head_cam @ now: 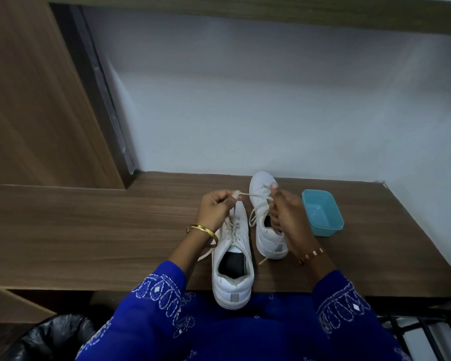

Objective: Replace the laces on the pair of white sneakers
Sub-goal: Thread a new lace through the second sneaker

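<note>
Two white sneakers stand on the wooden desk. The nearer sneaker (232, 269) sits at the front edge, heel toward me, still laced with a cream lace. The farther sneaker (264, 217) lies to its right, toe at the wall. My left hand (216, 207) pinches a stretch of the cream lace (248, 196) that runs taut to the farther sneaker's eyelets. My right hand (284, 214) grips that sneaker, its thumb on the laces near the toe and its fingers in the opening. A loose lace loop hangs down the shoe's left side.
A light blue plastic tub (322, 213) stands empty right of the sneakers. The wooden desk (102, 230) runs left to a tall wooden panel (37, 100). A black bin bag (55, 337) sits low left, a dark rack (427, 332) low right.
</note>
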### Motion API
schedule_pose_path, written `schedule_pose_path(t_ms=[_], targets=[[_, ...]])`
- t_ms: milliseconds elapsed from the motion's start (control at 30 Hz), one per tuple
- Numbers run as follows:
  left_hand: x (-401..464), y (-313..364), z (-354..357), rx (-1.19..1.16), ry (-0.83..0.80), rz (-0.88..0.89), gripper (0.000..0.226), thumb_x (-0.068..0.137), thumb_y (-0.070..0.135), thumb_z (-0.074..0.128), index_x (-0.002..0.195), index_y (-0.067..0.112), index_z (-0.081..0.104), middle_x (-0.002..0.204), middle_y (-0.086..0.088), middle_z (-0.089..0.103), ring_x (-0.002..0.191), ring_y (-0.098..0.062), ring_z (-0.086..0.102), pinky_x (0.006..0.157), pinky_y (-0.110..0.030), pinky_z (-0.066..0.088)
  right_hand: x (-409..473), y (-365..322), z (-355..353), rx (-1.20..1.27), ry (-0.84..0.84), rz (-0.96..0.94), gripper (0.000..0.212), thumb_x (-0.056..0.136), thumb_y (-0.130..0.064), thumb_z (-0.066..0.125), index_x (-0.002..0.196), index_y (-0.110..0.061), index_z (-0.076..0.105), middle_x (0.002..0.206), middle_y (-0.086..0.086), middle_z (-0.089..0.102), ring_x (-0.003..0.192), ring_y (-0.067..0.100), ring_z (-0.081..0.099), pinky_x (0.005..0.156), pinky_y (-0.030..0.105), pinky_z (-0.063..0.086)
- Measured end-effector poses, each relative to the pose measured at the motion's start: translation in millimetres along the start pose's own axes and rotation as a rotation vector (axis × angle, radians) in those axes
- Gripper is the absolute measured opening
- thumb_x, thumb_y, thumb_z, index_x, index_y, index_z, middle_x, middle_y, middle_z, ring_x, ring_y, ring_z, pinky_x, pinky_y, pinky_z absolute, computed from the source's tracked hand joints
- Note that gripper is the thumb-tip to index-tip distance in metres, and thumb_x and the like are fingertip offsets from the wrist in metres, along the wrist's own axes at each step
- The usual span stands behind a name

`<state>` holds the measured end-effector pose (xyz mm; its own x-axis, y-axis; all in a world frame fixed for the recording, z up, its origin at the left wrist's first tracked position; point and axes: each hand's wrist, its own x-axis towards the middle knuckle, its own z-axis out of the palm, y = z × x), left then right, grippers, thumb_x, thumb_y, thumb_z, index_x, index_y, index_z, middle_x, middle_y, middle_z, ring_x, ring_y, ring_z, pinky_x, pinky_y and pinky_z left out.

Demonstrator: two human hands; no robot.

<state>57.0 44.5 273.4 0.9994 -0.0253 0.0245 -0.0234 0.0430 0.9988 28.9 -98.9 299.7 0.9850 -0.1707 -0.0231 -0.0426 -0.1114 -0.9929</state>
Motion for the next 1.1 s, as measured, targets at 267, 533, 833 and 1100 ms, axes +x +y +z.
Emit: schedule_pose_path(t_ms=[267,533,833,1100], targets=[[-2.6,-1.0,3.9,0.013,-0.01,-0.002,0.013,0.087,0.002,0.058,0.094,-0.003,0.068,0.069,0.01,0.066,0.047,0.008,0.05,0.044,-0.007,0.035,-18.5,72.8,-6.4,-0.531,-0.138,-0.038,0.04,0.094,-0.015,0.051,0.055,-0.011,0.043,0.052,-0.003,0.04,0.046,0.003,0.039,0.057,0.021,0.03],[-2.5,5.2,1.2,0.044,-0.088,0.028,0.019,0.085,-0.003,0.059,0.101,0.004,0.065,0.054,0.014,0.064,0.041,0.006,0.047,0.042,-0.009,0.035,3.0,12.4,8.7,-0.463,-0.145,-0.237,0.014,0.088,-0.01,0.059,0.097,-0.004,0.069,0.07,0.006,0.06,0.064,0.013,0.054,0.066,0.03,0.047],[-3.6,5.7,1.7,-0.014,-0.051,0.036,0.018,0.085,0.001,0.06,0.101,0.008,0.066,0.053,0.013,0.065,0.04,0.002,0.047,0.041,-0.011,0.037,6.3,18.1,24.5,-0.363,-0.123,-0.116,0.009,0.083,-0.001,0.061,0.08,0.006,0.065,0.065,0.018,0.058,0.054,0.02,0.051,0.058,0.034,0.048],[-2.3,10.6,-3.8,-0.021,-0.082,0.031,0.012,0.088,-0.001,0.056,0.09,0.003,0.067,0.045,0.008,0.057,0.034,-0.003,0.045,0.039,-0.014,0.039,8.1,20.9,30.5,-0.29,-0.05,-0.132,0.028,0.082,-0.003,0.063,0.057,-0.016,0.058,0.049,-0.007,0.055,0.039,-0.001,0.047,0.051,0.021,0.04]])
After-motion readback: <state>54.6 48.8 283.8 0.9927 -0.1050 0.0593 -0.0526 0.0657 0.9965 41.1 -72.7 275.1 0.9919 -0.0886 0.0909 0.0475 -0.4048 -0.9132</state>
